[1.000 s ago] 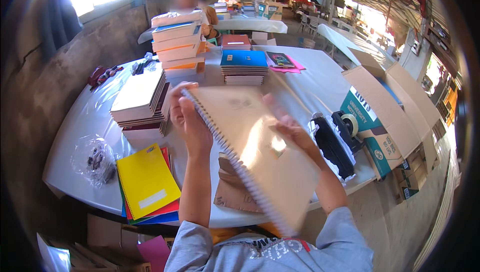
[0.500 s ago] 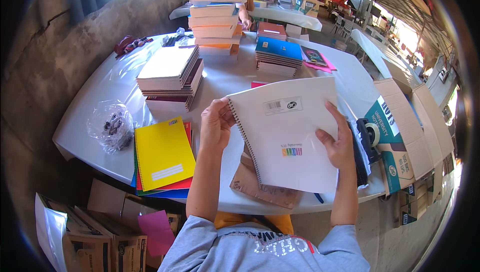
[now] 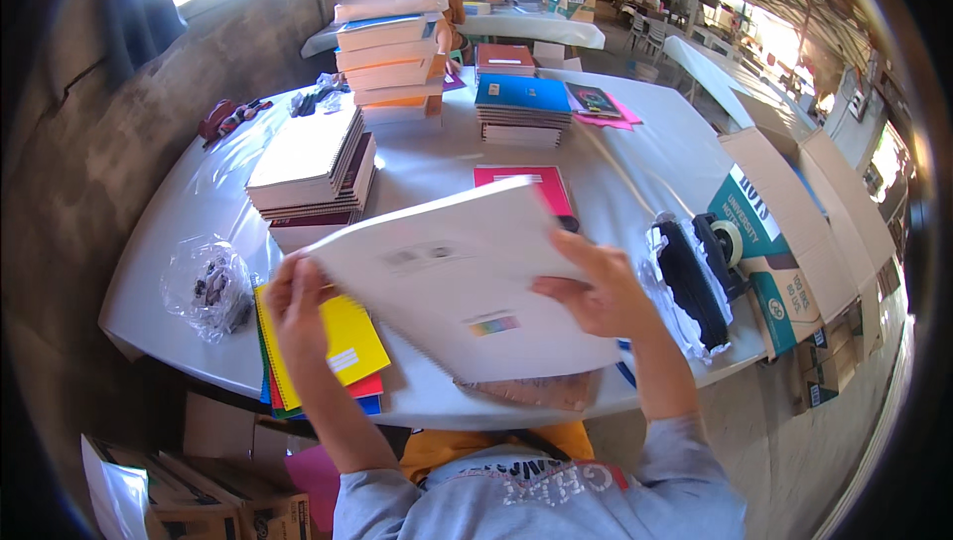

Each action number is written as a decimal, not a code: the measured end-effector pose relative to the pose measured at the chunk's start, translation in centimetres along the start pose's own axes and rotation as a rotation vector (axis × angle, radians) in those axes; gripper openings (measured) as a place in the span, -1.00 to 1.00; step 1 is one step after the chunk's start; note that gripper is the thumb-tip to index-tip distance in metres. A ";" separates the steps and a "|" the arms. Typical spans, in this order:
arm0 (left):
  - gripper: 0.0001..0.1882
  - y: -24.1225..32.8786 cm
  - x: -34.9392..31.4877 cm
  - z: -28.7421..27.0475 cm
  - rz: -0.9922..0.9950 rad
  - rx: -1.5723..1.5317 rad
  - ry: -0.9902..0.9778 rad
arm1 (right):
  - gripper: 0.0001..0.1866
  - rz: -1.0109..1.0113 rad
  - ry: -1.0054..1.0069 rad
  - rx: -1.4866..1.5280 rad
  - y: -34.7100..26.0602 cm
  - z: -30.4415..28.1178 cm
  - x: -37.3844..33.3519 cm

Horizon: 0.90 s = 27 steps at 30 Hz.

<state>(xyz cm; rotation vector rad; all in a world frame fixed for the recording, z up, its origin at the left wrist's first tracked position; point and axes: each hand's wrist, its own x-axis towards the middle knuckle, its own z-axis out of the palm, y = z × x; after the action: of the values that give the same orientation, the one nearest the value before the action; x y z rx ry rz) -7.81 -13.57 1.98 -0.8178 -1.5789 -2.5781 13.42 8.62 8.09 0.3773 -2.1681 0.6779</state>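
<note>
1. Holds a white wire-bound notebook [image 3: 457, 277] tilted in the air above the near side of a white-topped bench [image 3: 422, 158].
2. Pinches the notebook's far left corner, at the end of the coil edge, in the left grip [image 3: 300, 297].
3. Pinches the opposite, right edge in the right grip [image 3: 601, 287], thumb laid over the cover.
4. Has a flat brown cardboard piece [image 3: 541, 393] below the notebook, mostly hidden by it.
5. Has a yellow wire-bound notebook [image 3: 349, 337] near the left grip, lying on red and blue ones, with a crumpled clear plastic bag [image 3: 206, 287] just to the left.
6. Faces a crimson notebook [image 3: 526, 179] lying flat beyond the white one, and, farther back, a stack of blue-covered notebooks [image 3: 521, 93].
7. Has a black tape dispenser [image 3: 717, 252] to the right, beside an open teal-and-brown cardboard box [image 3: 794, 227].
</note>
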 end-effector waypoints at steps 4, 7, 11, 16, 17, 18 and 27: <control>-0.82 3.3 0.3 -6.1 0.166 0.064 0.267 | -0.09 -0.105 -0.167 0.248 -0.1 5.8 3.9; -0.80 5.5 0.1 -11.7 0.244 0.132 0.293 | -0.09 -0.123 -0.360 0.316 -1.0 8.6 7.4; -0.77 9.3 -1.3 -16.3 0.400 0.223 0.263 | -0.26 -0.229 -0.203 0.471 -0.6 13.0 11.1; -0.77 10.7 -3.6 -18.8 0.753 0.947 0.234 | -0.57 -0.452 -0.019 0.394 4.5 20.7 11.6; -0.77 10.3 -4.6 -19.5 0.756 0.933 0.219 | -0.57 -0.445 -0.011 0.377 5.7 20.9 10.6; -0.75 9.9 -5.8 -20.1 0.675 1.174 0.072 | -0.55 -0.424 -0.277 0.305 6.6 21.2 9.4; -0.64 3.9 -9.4 -12.2 0.150 1.381 0.105 | -0.51 0.491 -0.923 0.562 13.1 8.6 6.4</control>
<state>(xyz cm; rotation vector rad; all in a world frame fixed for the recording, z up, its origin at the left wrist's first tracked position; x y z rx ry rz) -3.84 -28.03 -3.20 -0.5231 -2.4269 -0.8793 -2.18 13.97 4.08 0.5171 -2.9461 1.6556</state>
